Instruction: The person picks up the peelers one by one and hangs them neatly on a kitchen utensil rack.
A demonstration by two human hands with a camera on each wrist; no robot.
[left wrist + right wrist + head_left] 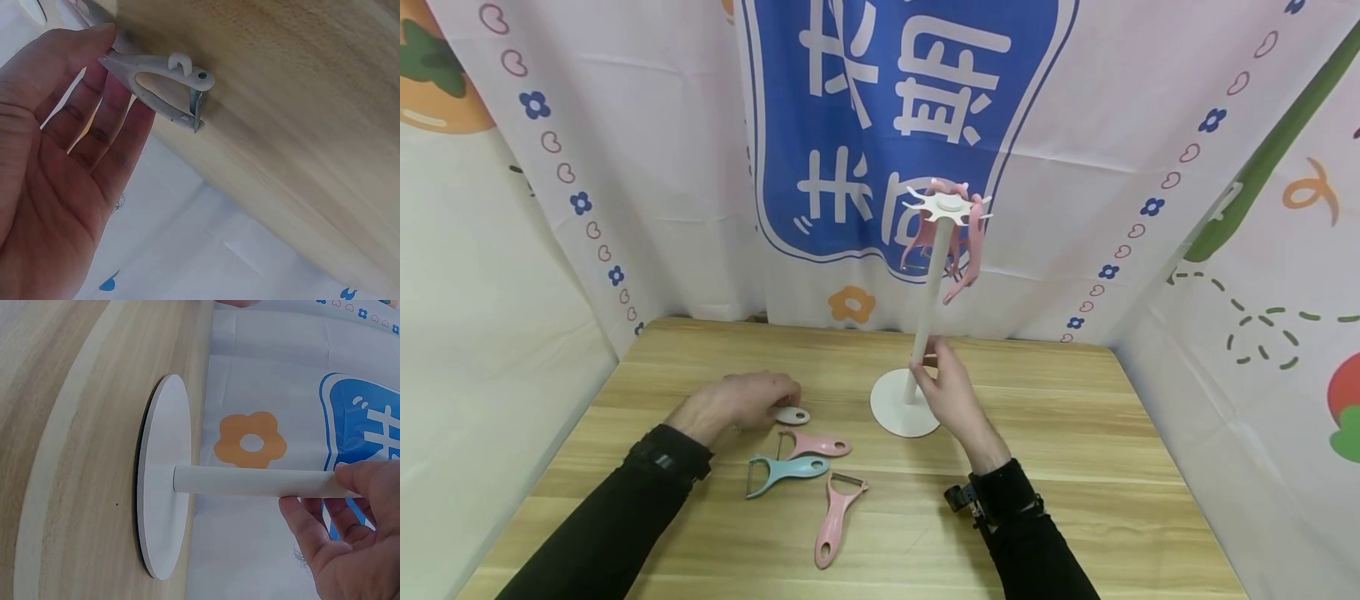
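My left hand pinches a white peeler between thumb and fingers at the left of the table. Its handle end with a hole pokes out past the fingertips in the head view, while the blade end shows in the left wrist view. My right hand grips the white pole of an upright stand, low down above its round base. At the top of the stand, a white hook ring carries several pink peelers.
On the wooden table, a pink peeler and a light blue peeler lie close together in front of my left hand. Nearer me lies another pink peeler. A printed cloth hangs behind the table's back edge.
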